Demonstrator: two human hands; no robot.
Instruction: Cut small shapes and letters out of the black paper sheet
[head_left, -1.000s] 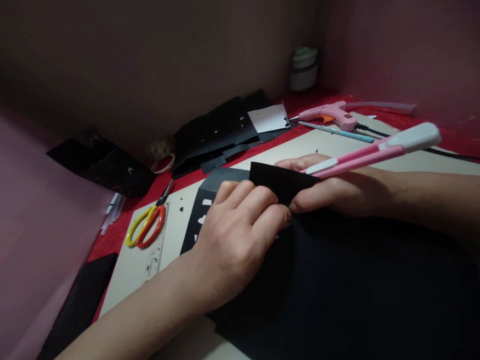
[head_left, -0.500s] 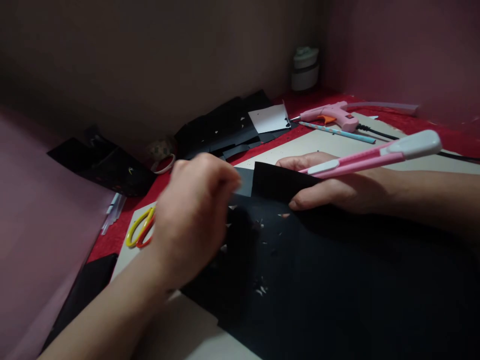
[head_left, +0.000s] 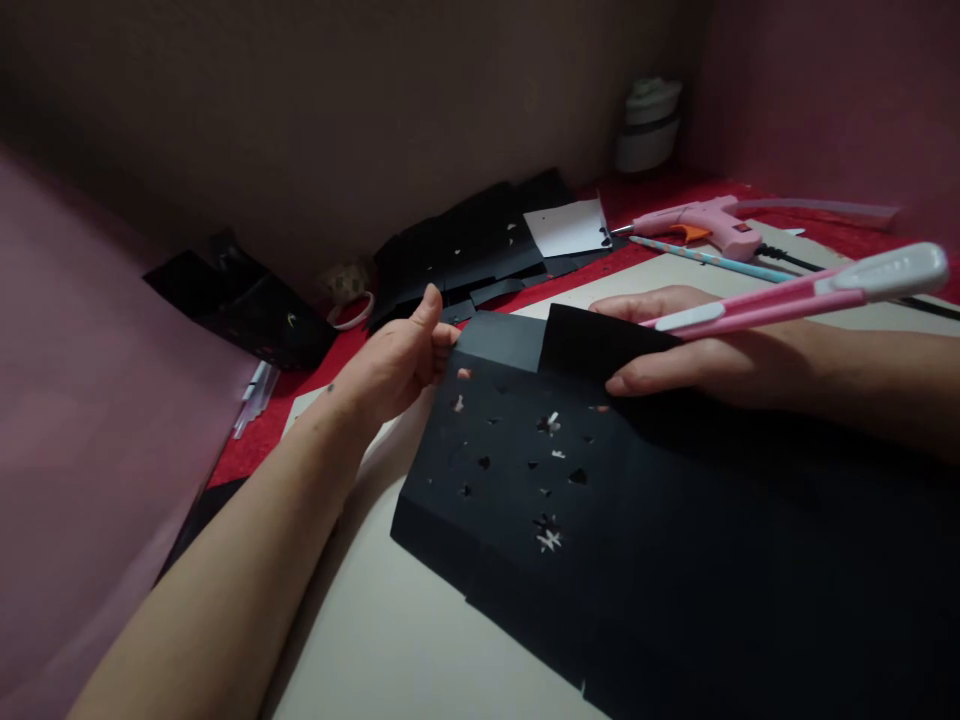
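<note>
A large black paper sheet [head_left: 600,500], punched with small cut-out shapes, lies across the pale cutting board [head_left: 390,640] on the desk. Its far edge is folded up, seemingly so that both hands can keep the flap standing. The left hand [head_left: 397,360], at about ten o'clock from the sheet's middle, curls loosely with the thumb up and fingers tucked behind the sheet's far left corner. The right hand [head_left: 697,360], at one o'clock, pinches the raised flap [head_left: 592,345] between thumb and fingers, nearly closed. It also carries a pink craft knife [head_left: 810,290], angled up and away from the paper, likely to keep the blade clear. A pink glue gun [head_left: 705,225] and black paper offcuts [head_left: 465,250] rest farther back, toward twelve o'clock.
</note>
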